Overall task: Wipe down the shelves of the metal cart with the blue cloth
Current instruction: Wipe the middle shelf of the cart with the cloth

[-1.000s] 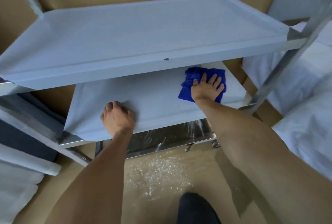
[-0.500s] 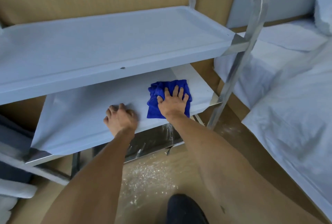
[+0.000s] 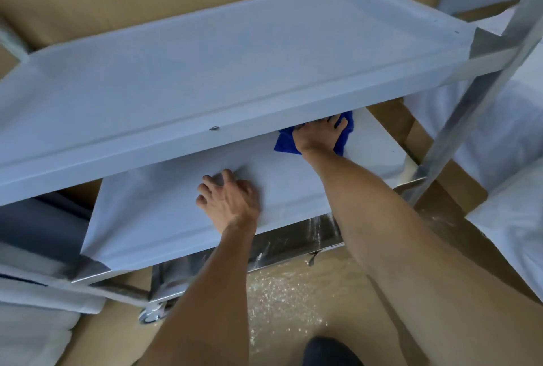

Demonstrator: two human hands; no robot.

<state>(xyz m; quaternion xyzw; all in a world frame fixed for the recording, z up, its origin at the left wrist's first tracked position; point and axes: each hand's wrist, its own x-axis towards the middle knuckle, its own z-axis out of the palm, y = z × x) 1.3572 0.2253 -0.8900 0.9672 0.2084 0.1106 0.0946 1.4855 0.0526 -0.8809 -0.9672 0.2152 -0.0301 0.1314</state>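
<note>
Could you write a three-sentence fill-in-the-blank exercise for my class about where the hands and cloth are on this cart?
1. The right hand presses the ___ cloth flat.
2. The cloth lies on the cart's ___ shelf, partly under the top shelf.
3. The left hand rests on the shelf and holds ___.

Missing words: blue; middle; nothing

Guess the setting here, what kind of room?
Probably a bedroom or lodging room, hedged: white bedding lies right of the metal cart, more at left, over brown flooring. The right hand presses the blue cloth on the middle shelf.
</note>
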